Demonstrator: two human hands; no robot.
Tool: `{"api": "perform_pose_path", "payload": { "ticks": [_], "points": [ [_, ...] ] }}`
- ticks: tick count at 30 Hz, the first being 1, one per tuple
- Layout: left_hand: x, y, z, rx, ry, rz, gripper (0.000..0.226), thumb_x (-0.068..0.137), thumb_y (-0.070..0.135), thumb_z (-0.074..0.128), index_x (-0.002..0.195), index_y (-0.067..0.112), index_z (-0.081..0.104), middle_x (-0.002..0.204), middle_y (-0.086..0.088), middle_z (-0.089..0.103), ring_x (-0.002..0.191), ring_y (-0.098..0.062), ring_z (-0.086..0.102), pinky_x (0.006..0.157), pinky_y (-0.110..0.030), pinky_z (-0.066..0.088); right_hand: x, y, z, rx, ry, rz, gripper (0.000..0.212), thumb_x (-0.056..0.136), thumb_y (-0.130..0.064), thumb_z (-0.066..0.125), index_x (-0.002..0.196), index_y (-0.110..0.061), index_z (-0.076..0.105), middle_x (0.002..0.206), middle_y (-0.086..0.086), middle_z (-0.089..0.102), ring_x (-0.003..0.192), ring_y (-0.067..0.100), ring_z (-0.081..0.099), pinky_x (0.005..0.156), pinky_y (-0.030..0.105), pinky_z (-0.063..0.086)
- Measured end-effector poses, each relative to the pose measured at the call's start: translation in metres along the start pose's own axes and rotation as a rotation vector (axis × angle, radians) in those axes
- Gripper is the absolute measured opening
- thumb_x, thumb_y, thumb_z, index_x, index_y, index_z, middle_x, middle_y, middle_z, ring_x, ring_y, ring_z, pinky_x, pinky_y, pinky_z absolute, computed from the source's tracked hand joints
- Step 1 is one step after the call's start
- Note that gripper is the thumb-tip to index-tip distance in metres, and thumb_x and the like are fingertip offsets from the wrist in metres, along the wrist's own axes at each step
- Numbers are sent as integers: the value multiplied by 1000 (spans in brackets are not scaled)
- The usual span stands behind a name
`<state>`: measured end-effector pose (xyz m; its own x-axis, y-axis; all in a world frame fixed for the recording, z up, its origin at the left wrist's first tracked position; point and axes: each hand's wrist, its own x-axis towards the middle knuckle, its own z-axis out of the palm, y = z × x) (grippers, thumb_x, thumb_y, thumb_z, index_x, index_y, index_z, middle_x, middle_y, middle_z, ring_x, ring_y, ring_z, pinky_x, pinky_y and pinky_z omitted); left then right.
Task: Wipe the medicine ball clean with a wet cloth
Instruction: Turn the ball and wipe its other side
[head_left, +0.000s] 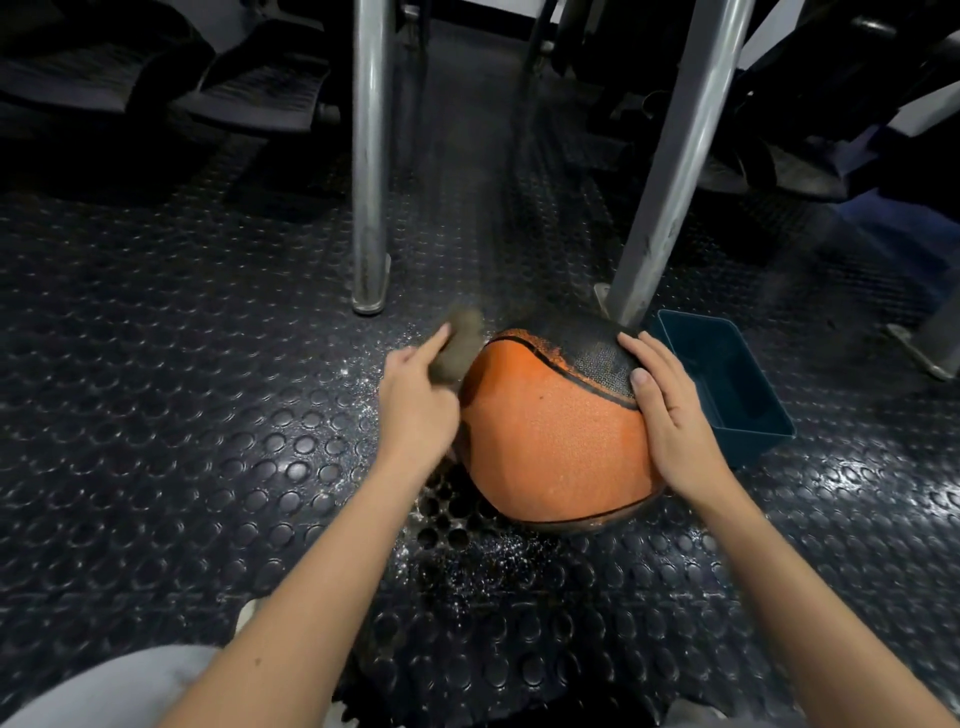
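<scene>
All right fingers (647, 353) lie flat on the medicine ball (545, 436); left fingers (435, 340) clutch the cloth (460, 345) beside it.

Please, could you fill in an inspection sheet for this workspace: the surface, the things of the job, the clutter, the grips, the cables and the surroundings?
Surface: black studded floor mat, with white specks around the ball.
Job's things: orange and black medicine ball rests on the mat; brownish cloth, blurred, at the ball's upper left side.
Clutter: blue tub on the mat just right of the ball; its contents cannot be told.
Grips: left hand holds the cloth; right hand lies flat on the ball's right side.
Cables: nothing seen.
Surroundings: two metal legs stand behind the ball; dark equipment beyond, too dim to name.
</scene>
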<state>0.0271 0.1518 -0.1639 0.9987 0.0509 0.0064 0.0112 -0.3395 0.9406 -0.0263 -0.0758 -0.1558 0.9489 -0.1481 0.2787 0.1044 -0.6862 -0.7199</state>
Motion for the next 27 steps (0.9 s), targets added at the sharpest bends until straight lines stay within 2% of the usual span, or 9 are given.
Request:
{"api": "perform_pose_path", "payload": {
  "ticks": [2,4,7,10,13,16,19,23,27],
  "points": [
    [-13,15,5,-16,41,289,72,82,-14,37,137,32,44,130,-3,39,120,-16,38,108,-25,30,1,2,-2,16,14,4,33,95,-42,31,126,-48,39,147,-11,32,138,2,24,112,22,14],
    [-25,18,16,117,-68,451,74,82,-12,37,137,38,43,139,1,36,126,-15,27,106,-22,20,3,5,-4,26,25,-1,31,99,-36,33,128,-43,40,146,-9,33,138,2,24,113,24,15],
    [-16,-10,24,236,-243,166,76,84,-11,39,143,37,34,141,3,32,126,-19,29,106,-28,26,4,7,-8,55,30,26,30,102,-25,32,127,-41,40,143,-10,34,137,4,26,113,25,16],
    [-7,-18,18,229,-217,-31,76,81,-11,40,145,28,33,138,-5,36,122,-30,39,106,-45,37,4,7,-11,89,54,53,30,103,-22,31,128,-36,41,136,-16,38,128,-7,33,108,13,20],
    [-17,6,18,128,-106,207,73,84,-14,39,142,30,38,135,0,35,125,-17,29,108,-23,21,4,10,-13,123,70,91,30,103,-22,30,129,-32,41,128,-21,40,117,-13,38,97,-1,24],
    [-29,21,23,128,-172,439,75,84,-15,37,139,37,40,143,5,30,126,-11,21,104,-18,14,5,12,-13,138,82,106,31,103,-22,30,131,-29,42,126,-24,40,117,-12,38,96,-1,24],
    [-24,5,29,178,-256,313,77,84,-14,35,138,40,40,143,7,30,124,-15,22,104,-22,17,6,12,-11,127,71,87,31,103,-22,31,132,-28,42,133,-15,41,125,-1,37,106,9,24],
    [-11,-8,22,197,-192,15,73,83,-11,38,146,26,32,137,-5,35,130,-26,27,112,-35,23,4,16,-7,89,57,86,31,98,-42,30,127,-49,40,147,-5,36,138,10,28,116,43,20],
    [-24,21,21,113,-102,335,74,84,-14,38,142,33,37,145,2,31,131,-16,22,108,-23,18,4,13,-6,86,59,65,30,95,-43,30,123,-54,38,147,-4,36,139,10,26,117,45,19]
  ]
}}
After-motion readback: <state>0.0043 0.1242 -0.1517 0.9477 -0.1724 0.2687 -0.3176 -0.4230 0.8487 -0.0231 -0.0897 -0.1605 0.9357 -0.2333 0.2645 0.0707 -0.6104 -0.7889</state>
